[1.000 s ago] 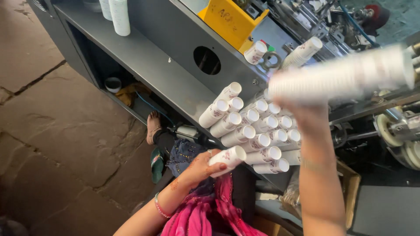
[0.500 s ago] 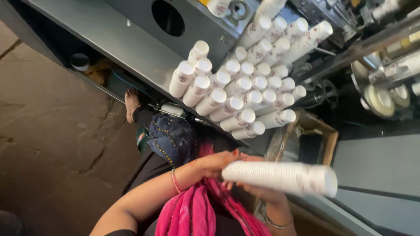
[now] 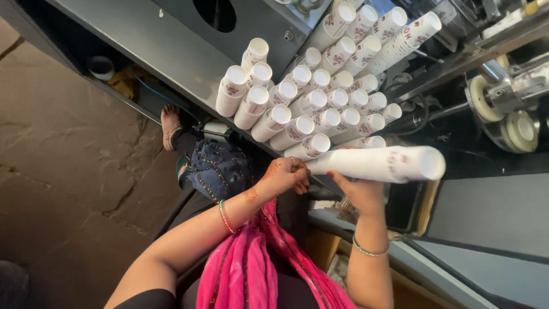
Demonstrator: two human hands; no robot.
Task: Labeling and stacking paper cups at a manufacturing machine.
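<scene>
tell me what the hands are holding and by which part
Both hold one long stack of white paper cups, lying sideways. The left hand grips its near end; the right hand supports it from beneath, nearer the middle.

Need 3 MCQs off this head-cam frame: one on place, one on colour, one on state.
1. Where do the other cup stacks lie?
A. On the stone floor
B. On the grey metal shelf
C. In the person's lap

2. What colour is the scarf?
A. Pink
B. Green
C. White

3. How is the long stack of white cups held?
A. Upright, one hand
B. Lying untouched
C. Sideways, both hands

Key: 1 B, the stacks rest in rows on the grey metal shelf. 2 A, the cloth is bright pink. 3 C, the left hand grips one end and the right hand supports it from below.
</scene>
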